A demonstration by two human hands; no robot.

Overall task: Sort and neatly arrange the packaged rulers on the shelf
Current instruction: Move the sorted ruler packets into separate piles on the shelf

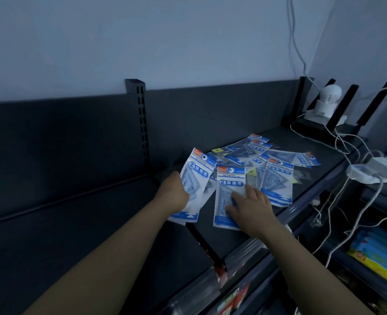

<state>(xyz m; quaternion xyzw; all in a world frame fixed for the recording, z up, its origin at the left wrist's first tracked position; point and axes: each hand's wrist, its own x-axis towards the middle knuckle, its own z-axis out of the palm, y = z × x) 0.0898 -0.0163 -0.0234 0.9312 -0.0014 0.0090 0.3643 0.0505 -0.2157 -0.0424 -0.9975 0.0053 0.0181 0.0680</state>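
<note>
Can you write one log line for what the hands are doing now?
left hand: holds ruler packs | right hand: flat on front pack | pile: unsorted

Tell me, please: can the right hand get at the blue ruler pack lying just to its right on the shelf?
Probably yes. The right hand lies flat on the middle pack, and the pack to its right lies uncovered beside it, with nothing between them.

Left hand [175, 192] grips one ruler pack [193, 178] — right hand [251, 210] lies flat on another pack [227, 196].
</note>
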